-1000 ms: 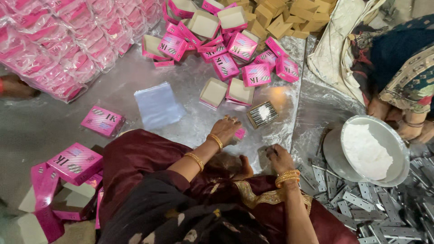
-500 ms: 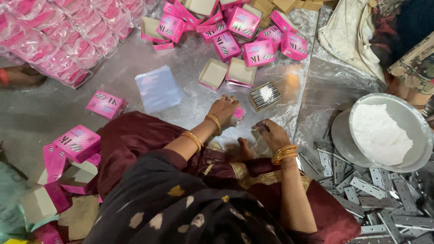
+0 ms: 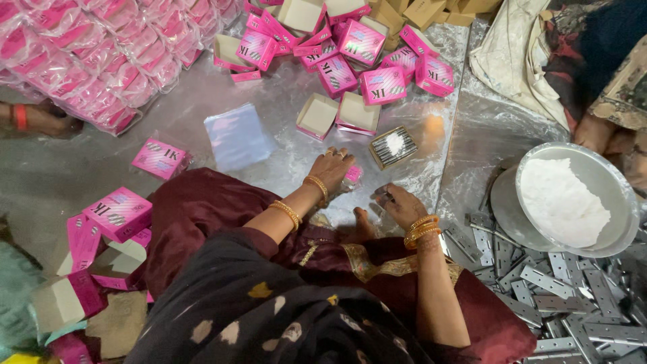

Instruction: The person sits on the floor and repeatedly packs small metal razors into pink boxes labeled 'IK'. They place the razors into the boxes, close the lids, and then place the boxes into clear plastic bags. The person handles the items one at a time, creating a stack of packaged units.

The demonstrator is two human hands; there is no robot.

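Silver foil floor sheet w/ pink boxes. Left hand closed on small pink box; right hand pinches metal pieces. Powder bowl to right.

A small floor-level packing workshop. Pink cartons pile at twelve o'clock, wrapped pink bundles at ten, and loose metal strips lie beside a bowl of white powder at three to four.

Grey floor under a crinkled, shiny plastic sheet.
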